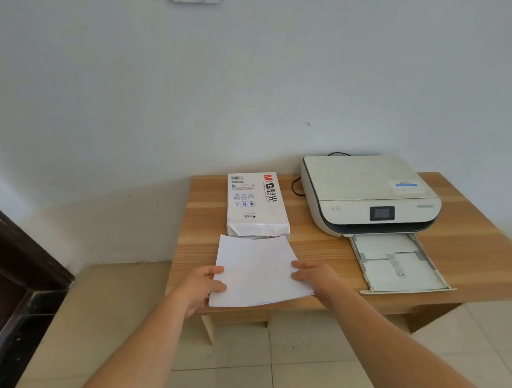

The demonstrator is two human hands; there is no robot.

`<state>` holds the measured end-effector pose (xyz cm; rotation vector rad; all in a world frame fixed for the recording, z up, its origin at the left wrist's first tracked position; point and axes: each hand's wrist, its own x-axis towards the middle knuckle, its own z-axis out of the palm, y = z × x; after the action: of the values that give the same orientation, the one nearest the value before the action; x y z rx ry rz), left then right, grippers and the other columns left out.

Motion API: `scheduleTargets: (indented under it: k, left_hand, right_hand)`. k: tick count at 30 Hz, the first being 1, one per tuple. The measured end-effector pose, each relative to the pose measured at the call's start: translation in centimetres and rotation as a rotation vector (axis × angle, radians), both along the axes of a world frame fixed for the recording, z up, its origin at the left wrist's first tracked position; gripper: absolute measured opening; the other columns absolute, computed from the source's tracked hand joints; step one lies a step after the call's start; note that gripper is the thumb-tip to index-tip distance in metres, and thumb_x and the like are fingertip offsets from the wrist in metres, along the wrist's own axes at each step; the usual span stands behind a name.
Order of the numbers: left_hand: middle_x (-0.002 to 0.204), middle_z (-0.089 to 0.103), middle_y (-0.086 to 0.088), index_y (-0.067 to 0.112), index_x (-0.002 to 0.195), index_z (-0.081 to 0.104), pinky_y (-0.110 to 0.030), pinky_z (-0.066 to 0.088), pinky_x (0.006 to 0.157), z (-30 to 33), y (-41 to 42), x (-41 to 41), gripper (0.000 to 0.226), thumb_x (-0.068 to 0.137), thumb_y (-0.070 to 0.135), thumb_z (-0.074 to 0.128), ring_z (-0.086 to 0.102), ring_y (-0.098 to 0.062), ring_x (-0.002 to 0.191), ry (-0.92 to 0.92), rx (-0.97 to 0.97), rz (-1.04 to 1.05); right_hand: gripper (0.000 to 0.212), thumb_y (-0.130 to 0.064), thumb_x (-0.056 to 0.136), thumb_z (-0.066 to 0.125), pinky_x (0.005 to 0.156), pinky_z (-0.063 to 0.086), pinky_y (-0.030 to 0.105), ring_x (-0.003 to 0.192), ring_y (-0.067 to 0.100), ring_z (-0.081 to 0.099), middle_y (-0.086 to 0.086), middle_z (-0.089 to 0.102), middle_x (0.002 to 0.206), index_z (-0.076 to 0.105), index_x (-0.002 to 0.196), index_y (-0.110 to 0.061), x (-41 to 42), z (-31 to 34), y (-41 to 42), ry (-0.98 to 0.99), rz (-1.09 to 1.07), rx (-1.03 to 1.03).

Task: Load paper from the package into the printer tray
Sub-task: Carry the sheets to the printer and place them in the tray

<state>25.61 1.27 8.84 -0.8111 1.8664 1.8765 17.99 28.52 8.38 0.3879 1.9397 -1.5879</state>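
Observation:
A thin stack of white paper (256,273) is held just above the table's front edge, its far end near the torn mouth of the white paper package (255,202). My left hand (201,287) grips the stack's left edge and my right hand (317,279) grips its right edge. To the right, the white printer (366,189) sits on the table with its paper tray (398,262) pulled out toward me; the tray looks bare of loose sheets.
The wooden table (324,249) stands against a pale wall. A black cable (295,186) runs behind the printer. A dark wooden door frame (14,263) is at the left. Tiled floor lies below the table's front edge.

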Motion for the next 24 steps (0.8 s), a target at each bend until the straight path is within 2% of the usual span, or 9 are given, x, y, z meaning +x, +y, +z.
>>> scheduleTargets:
  k: [4, 8, 11, 14, 20, 24]
  left_hand:
    - [0.122, 0.061, -0.003, 0.015, 0.129, 0.054, -0.032, 0.056, 0.070, 1.2, 0.0, 1.1, 0.054, 0.081, -0.005, 0.066, 0.064, -0.021, 0.101, 0.082, -0.023, -0.003]
    - [0.122, 0.062, -0.003, 0.018, 0.128, 0.054, -0.037, 0.055, 0.078, 2.8, 0.2, 1.0, 0.054, 0.081, -0.004, 0.067, 0.064, -0.022, 0.104, 0.197, -0.052, 0.003]
    - [0.122, 0.064, -0.003, 0.021, 0.125, 0.056, -0.037, 0.053, 0.086, 3.8, 0.5, 0.6, 0.053, 0.081, -0.004, 0.068, 0.064, -0.021, 0.106, 0.281, -0.024, 0.000]
    - [0.121, 0.065, -0.001, 0.025, 0.123, 0.056, -0.034, 0.052, 0.083, 4.9, 1.4, 0.0, 0.052, 0.081, -0.005, 0.067, 0.064, -0.020, 0.107, 0.358, 0.009, 0.014]
    - [0.120, 0.066, -0.002, 0.022, 0.125, 0.056, -0.024, 0.051, 0.074, 6.1, 5.2, -1.5, 0.053, 0.082, -0.008, 0.065, 0.065, -0.020, 0.105, 0.445, 0.003, 0.003]
    - [0.122, 0.064, -0.003, 0.025, 0.120, 0.058, -0.025, 0.052, 0.076, 6.4, 8.3, -2.8, 0.052, 0.081, -0.009, 0.066, 0.063, -0.022, 0.106, 0.477, -0.008, -0.004]
  right_hand:
    - [0.042, -0.005, 0.085, 0.068, 0.099, 0.048, 0.038, 0.102, 0.025, 0.058, 0.004, 0.058, 0.120, 0.064, 0.125, -0.015, 1.2, 1.3, -0.1, 0.041, -0.001, 0.007]
    - [0.045, -0.007, 0.084, 0.068, 0.099, 0.051, 0.044, 0.104, 0.029, 0.060, 0.004, 0.059, 0.124, 0.063, 0.126, -0.022, 1.4, 2.8, 0.0, 0.126, -0.035, -0.016]
    - [0.048, -0.007, 0.086, 0.066, 0.092, 0.054, 0.041, 0.101, 0.028, 0.061, 0.004, 0.057, 0.125, 0.060, 0.130, -0.023, 1.4, 4.4, 0.5, 0.203, -0.063, -0.030]
    - [0.049, -0.006, 0.087, 0.065, 0.090, 0.054, 0.039, 0.106, 0.028, 0.058, 0.002, 0.054, 0.128, 0.057, 0.132, -0.024, 1.4, 5.6, 1.6, 0.255, -0.085, -0.050]
    - [0.050, 0.001, 0.084, 0.064, 0.099, 0.051, 0.046, 0.108, 0.027, 0.063, 0.002, 0.061, 0.129, 0.061, 0.125, -0.025, 0.5, 6.5, 5.2, 0.314, -0.186, -0.152]
    - [0.049, 0.001, 0.084, 0.064, 0.098, 0.052, 0.043, 0.105, 0.022, 0.064, 0.000, 0.061, 0.127, 0.062, 0.124, -0.026, -0.3, 6.9, 8.0, 0.340, -0.220, -0.150]
